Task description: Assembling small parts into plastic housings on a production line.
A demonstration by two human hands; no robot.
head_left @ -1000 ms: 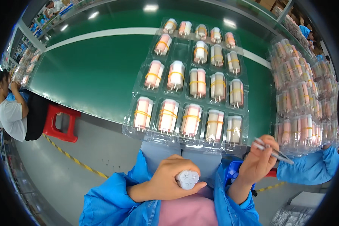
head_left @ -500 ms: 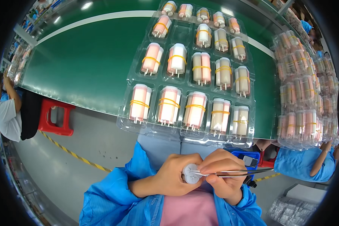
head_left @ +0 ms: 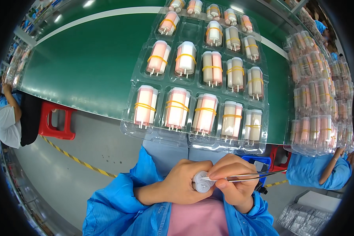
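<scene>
My left hand is wrapped round a small part with a white round end; its body is hidden in the fist. My right hand pinches metal tweezers, whose tips meet the white end while the long back points right. Above both hands lies a clear plastic tray, its pockets holding pink, white and grey tube bundles banded with yellow rubber bands. Thin white pins stick out of their lower ends.
The tray rests on a green worktable. At the right stand stacked filled trays. A person in blue works at right, another in white at left. A red stool and a blue bin are nearby.
The white end and the tweezers' tips have shifted slightly right. The tweezers' back end has risen a little. My hands keep their grips.
</scene>
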